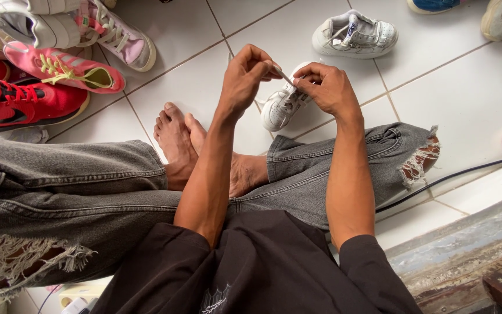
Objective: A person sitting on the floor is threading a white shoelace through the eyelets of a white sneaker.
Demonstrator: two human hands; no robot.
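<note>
Item: white sneaker (279,107), floor centre, twelve o'clock of crossed feet. Left hand (245,75) and right hand (327,87) fingers pinched its lace (284,76). Risk: lace tip slipping, fraying.

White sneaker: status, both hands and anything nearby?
Left hand and right hand both pinch the lace tip. White sneaker held above the tiled floor. Matching sneaker behind, nothing blocking.

White tiled floor (454,99) carries a shoe pile (42,52) upper left, a white sneaker (354,35) top centre, a black cable (460,174) right.
</note>
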